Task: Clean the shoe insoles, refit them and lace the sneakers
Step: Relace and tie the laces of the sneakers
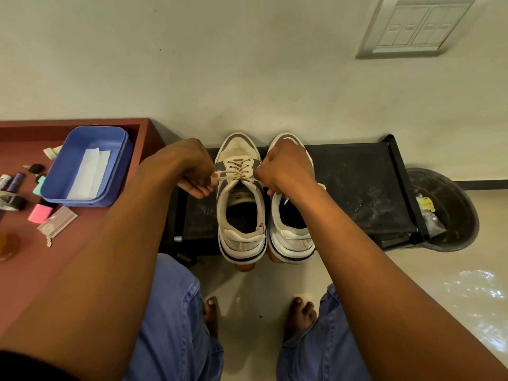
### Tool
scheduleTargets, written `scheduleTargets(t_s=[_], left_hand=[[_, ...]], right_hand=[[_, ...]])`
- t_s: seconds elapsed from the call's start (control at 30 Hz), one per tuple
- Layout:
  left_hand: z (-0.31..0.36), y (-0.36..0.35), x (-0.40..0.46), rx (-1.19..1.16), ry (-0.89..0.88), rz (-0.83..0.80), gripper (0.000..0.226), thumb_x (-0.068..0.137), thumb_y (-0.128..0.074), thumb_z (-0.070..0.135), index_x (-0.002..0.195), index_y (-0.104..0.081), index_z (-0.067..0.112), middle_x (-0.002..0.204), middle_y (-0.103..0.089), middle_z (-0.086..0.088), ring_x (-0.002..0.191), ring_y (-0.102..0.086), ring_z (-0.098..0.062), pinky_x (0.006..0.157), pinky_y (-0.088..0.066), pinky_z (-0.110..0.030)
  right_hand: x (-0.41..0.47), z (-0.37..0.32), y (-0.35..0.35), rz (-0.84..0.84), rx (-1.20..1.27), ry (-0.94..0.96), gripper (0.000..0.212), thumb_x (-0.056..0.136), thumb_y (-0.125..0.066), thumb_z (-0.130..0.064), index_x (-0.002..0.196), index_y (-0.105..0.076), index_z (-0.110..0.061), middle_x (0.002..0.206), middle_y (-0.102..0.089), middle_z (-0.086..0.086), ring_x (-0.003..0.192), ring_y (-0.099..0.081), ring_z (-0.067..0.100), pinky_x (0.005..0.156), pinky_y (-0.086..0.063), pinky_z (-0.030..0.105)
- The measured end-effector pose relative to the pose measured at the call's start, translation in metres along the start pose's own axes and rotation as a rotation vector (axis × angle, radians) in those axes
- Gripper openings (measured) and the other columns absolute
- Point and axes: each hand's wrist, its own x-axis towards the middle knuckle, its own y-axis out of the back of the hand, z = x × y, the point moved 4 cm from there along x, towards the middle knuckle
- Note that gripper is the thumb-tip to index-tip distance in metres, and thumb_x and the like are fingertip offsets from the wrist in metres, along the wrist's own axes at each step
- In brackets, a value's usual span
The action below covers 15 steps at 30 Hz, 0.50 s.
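Note:
Two grey and white sneakers stand side by side on a black rack [357,188], toes toward the wall. The left sneaker [240,210] has a cream lace [238,171] crossed through its eyelets. My left hand [189,169] pinches one lace end at the shoe's left side. My right hand [286,166] pinches the other end at its right side, and the lace runs taut between them. That hand and forearm cover much of the right sneaker [292,232]. Dark insoles show inside both shoes.
A reddish table [55,259] at left carries a blue tub [88,166] with white paper in it, a pink eraser [39,213], a clear case, tape and small bottles. A black bin [453,210] with litter stands right of the rack. My bare feet are on the floor below.

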Motion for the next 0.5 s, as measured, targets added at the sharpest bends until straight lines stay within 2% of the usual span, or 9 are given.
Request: scheduleTargets(t_s=[0.1,0.13,0.17,0.23,0.33,0.4,0.5], left_hand=[[0.000,0.005,0.001,-0.026,-0.090,0.090,0.003,0.092,-0.070,0.002,0.093,-0.072,0.004,0.094,-0.072,-0.016,0.080,-0.070,-0.021,0.058,-0.061,-0.027],[-0.001,0.006,0.001,-0.023,-0.113,0.113,0.005,0.091,-0.071,0.001,0.093,-0.073,0.005,0.094,-0.072,-0.017,0.079,-0.070,-0.021,0.056,-0.061,-0.028],[-0.001,0.006,0.001,0.001,-0.132,0.127,0.008,0.090,-0.072,0.001,0.098,-0.074,0.005,0.096,-0.073,-0.017,0.080,-0.070,-0.022,0.058,-0.063,-0.030],[-0.002,0.003,0.001,0.071,-0.161,0.167,0.016,0.091,-0.072,0.005,0.107,-0.075,0.007,0.100,-0.073,-0.016,0.085,-0.072,-0.025,0.072,-0.064,-0.037],[0.001,0.002,-0.009,0.185,-0.253,0.358,0.021,0.091,-0.072,0.011,0.112,-0.075,0.011,0.103,-0.073,-0.011,0.088,-0.073,-0.026,0.085,-0.063,-0.042],[0.004,0.000,-0.021,0.253,-0.327,0.516,0.025,0.087,-0.072,0.013,0.112,-0.074,0.013,0.106,-0.073,-0.010,0.094,-0.069,-0.027,0.086,-0.060,-0.042],[0.006,-0.015,-0.039,0.287,-0.408,0.683,0.022,0.083,-0.069,0.019,0.104,-0.072,0.017,0.101,-0.072,-0.007,0.093,-0.068,-0.029,0.082,-0.058,-0.041]], right_hand=[[0.001,0.000,0.000,-0.016,-0.017,0.045,0.010,0.079,-0.071,-0.016,0.082,-0.075,-0.007,0.069,-0.072,0.008,0.066,-0.071,0.022,0.061,-0.058,0.031],[0.002,0.000,0.000,-0.017,-0.023,0.066,0.011,0.079,-0.071,-0.017,0.083,-0.075,-0.007,0.071,-0.073,0.009,0.068,-0.072,0.023,0.063,-0.059,0.032],[0.002,-0.001,0.000,-0.011,-0.027,0.089,0.012,0.080,-0.071,-0.018,0.084,-0.075,-0.008,0.073,-0.074,0.009,0.070,-0.073,0.024,0.065,-0.061,0.033],[-0.002,-0.003,0.001,0.028,-0.037,0.142,0.014,0.082,-0.072,-0.022,0.087,-0.076,-0.010,0.077,-0.073,0.008,0.072,-0.072,0.025,0.068,-0.063,0.036],[-0.009,-0.005,0.005,0.139,-0.059,0.217,0.015,0.080,-0.072,-0.021,0.087,-0.078,-0.009,0.077,-0.073,0.008,0.071,-0.068,0.023,0.069,-0.062,0.039],[-0.019,-0.004,0.007,0.207,-0.044,0.251,0.015,0.078,-0.069,-0.019,0.086,-0.077,-0.009,0.077,-0.072,0.007,0.071,-0.066,0.023,0.069,-0.060,0.041],[-0.039,0.000,0.012,0.291,-0.020,0.301,0.017,0.084,-0.066,-0.024,0.097,-0.074,-0.017,0.089,-0.073,0.002,0.083,-0.067,0.021,0.075,-0.058,0.037]])
